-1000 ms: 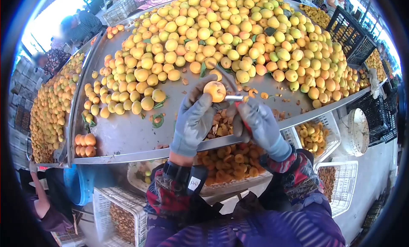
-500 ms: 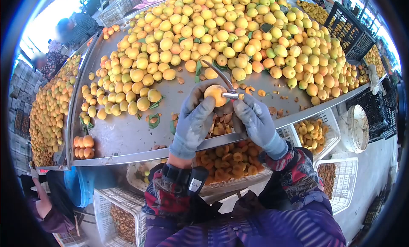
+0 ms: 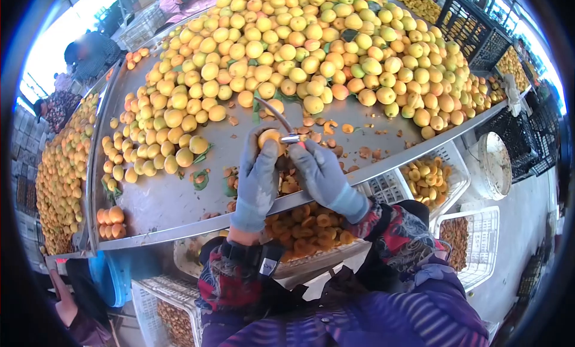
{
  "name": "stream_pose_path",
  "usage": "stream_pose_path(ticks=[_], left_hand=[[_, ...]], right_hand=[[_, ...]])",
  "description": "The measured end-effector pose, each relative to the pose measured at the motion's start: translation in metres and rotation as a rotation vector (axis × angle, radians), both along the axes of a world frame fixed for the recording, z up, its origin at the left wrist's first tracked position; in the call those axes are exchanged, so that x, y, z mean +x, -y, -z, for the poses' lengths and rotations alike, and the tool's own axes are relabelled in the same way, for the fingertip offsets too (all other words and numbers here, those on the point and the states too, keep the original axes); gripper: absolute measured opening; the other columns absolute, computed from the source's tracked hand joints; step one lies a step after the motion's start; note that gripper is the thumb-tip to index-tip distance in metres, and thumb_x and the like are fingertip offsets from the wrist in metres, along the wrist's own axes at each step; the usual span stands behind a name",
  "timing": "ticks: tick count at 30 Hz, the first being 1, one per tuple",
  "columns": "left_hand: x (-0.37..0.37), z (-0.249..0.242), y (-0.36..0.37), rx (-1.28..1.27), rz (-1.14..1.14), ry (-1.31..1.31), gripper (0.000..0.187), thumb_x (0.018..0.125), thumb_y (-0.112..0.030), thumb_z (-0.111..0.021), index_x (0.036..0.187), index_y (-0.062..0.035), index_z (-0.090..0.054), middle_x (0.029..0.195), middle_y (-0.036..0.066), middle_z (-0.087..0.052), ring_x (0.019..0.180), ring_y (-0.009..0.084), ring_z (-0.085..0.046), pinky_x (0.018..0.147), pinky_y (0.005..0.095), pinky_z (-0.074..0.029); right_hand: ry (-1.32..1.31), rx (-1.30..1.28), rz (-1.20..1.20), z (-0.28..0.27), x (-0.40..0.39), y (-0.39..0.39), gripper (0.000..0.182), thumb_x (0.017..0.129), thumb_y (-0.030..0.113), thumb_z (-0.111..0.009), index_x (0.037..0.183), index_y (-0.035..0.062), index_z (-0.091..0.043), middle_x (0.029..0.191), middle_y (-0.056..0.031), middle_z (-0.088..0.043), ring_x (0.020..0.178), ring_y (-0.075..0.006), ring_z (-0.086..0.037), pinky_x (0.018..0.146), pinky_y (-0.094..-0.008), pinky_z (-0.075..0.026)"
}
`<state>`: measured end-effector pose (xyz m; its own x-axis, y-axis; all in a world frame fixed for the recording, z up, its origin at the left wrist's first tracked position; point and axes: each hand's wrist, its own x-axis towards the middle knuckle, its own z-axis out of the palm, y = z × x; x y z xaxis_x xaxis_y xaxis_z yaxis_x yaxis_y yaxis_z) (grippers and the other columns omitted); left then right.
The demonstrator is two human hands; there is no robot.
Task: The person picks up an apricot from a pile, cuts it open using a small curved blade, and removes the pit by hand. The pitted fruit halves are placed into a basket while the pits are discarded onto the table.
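Note:
In the head view, my left hand (image 3: pixel 256 178), in a grey-blue glove, grips an orange apricot (image 3: pixel 269 137) between thumb and fingers above the table's front edge. My gloved right hand (image 3: pixel 323 176) is closed on a small curved knife (image 3: pixel 275 113) with a shiny metal collar. Its collar lies against the apricot's right side, while the thin dark curve points up and left. The fingers hide most of the handle. Below the hands, pits and scraps (image 3: pixel 290 182) lie on the metal table (image 3: pixel 156 200). Whole apricots (image 3: pixel 287 53) are heaped behind them.
Under the table edge, a crate holds apricot halves (image 3: pixel 311 230); another basket of halves (image 3: pixel 426 178) stands to the right. Crates of pits (image 3: pixel 454 242), a white bucket (image 3: pixel 496 165) and a blue bin (image 3: pixel 111 278) stand around. Other people (image 3: pixel 93 53) are at the left.
The view has shifted, so the table and hands appear further left. My left hand still holds the apricot, and the knife in my right hand stays against it.

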<state>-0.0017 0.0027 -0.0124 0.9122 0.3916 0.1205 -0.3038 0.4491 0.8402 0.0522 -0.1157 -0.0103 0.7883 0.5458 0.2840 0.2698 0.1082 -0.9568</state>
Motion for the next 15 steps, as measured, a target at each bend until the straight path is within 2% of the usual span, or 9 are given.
stream_pose_path(ticks=[1,2,5,9,11,12,13,14,15], left_hand=[[-0.001,0.004,-0.003,0.016,0.003,-0.01,0.03,0.096,-0.026,-0.054,0.118,-0.007,-0.047,0.1,0.0,-0.052,0.082,0.0059,-0.049,0.068,0.0198,-0.043],[-0.001,0.007,-0.005,0.033,0.004,-0.021,0.031,0.095,-0.026,-0.054,0.118,-0.0067,-0.047,0.099,0.0,-0.052,0.082,0.0062,-0.049,0.068,0.0201,-0.043],[0.003,0.005,-0.002,0.04,0.003,-0.024,0.03,0.095,-0.027,-0.054,0.116,-0.0062,-0.047,0.099,0.001,-0.053,0.083,0.0067,-0.05,0.069,0.0206,-0.043],[0.003,-0.003,0.006,0.017,0.023,-0.064,0.028,0.096,-0.025,-0.053,0.116,-0.006,-0.047,0.098,0.001,-0.053,0.085,0.0066,-0.05,0.07,0.021,-0.044],[0.005,-0.002,0.006,0.024,0.02,-0.062,0.027,0.096,-0.023,-0.052,0.116,-0.0055,-0.047,0.098,0.001,-0.053,0.084,0.0064,-0.05,0.069,0.0207,-0.043],[0.007,0.0,0.007,0.022,0.025,-0.047,0.026,0.096,-0.022,-0.052,0.116,-0.005,-0.047,0.097,0.002,-0.054,0.083,0.0061,-0.05,0.069,0.0204,-0.043],[0.011,0.003,0.008,0.116,-0.086,-0.062,0.025,0.096,-0.022,-0.052,0.114,-0.0041,-0.049,0.096,0.001,-0.054,0.078,0.0053,-0.049,0.066,0.019,-0.042],[0.011,0.002,0.009,0.12,-0.09,-0.062,0.025,0.096,-0.022,-0.052,0.114,-0.0041,-0.049,0.096,0.001,-0.054,0.078,0.0053,-0.049,0.066,0.019,-0.042],[0.011,0.0,0.009,0.195,-0.124,-0.08,0.024,0.096,-0.021,-0.051,0.113,-0.0038,-0.049,0.095,0.001,-0.054,0.077,0.0052,-0.049,0.065,0.0189,-0.042]], right_hand=[[-0.063,-0.034,-0.03,0.003,0.001,0.001,0.026,0.097,0.021,-0.051,0.105,-0.003,-0.058,0.075,-0.0089,-0.06,0.07,-0.0099,-0.05,0.061,-0.0281,-0.044],[-0.063,-0.032,-0.021,0.003,0.001,-0.001,0.026,0.097,0.021,-0.051,0.105,-0.003,-0.058,0.075,-0.0089,-0.06,0.07,-0.0099,-0.05,0.061,-0.0281,-0.044],[-0.336,0.048,-0.135,0.005,0.003,-0.002,0.027,0.097,0.023,-0.05,0.103,-0.0026,-0.057,0.078,-0.0009,-0.058,0.075,-0.0086,-0.05,0.066,-0.0259,-0.044],[-0.536,0.253,-0.258,0.005,-0.001,0.002,0.029,0.098,0.026,-0.05,0.102,-0.0015,-0.058,0.075,-0.0026,-0.056,0.074,-0.0068,-0.048,0.065,-0.0254,-0.044],[-0.057,0.034,0.048,0.01,0.002,-0.002,0.028,0.096,0.03,-0.052,0.1,0.0027,-0.057,0.07,-0.0064,-0.058,0.064,-0.0121,-0.056,0.058,-0.0288,-0.046],[-0.061,0.039,0.039,0.009,0.006,0.0,0.028,0.096,0.03,-0.052,0.1,0.0027,-0.057,0.07,-0.0064,-0.058,0.064,-0.0121,-0.056,0.058,-0.0288,-0.046],[0.17,-0.21,0.103,0.005,0.012,0.006,0.028,0.095,0.033,-0.053,0.098,0.0047,-0.056,0.068,-0.0089,-0.059,0.061,-0.0194,-0.058,0.054,-0.0324,-0.046],[0.406,-0.458,0.171,0.003,0.017,0.009,0.028,0.094,0.035,-0.054,0.096,0.0068,-0.055,0.067,-0.0115,-0.06,0.057,-0.0267,-0.061,0.051,-0.0359,-0.046],[0.466,-0.473,0.217,0.006,0.02,0.008,0.028,0.092,0.037,-0.055,0.094,0.009,-0.051,0.067,-0.0134,-0.061,0.059,-0.0366,-0.06,0.048,-0.0417,-0.045]])
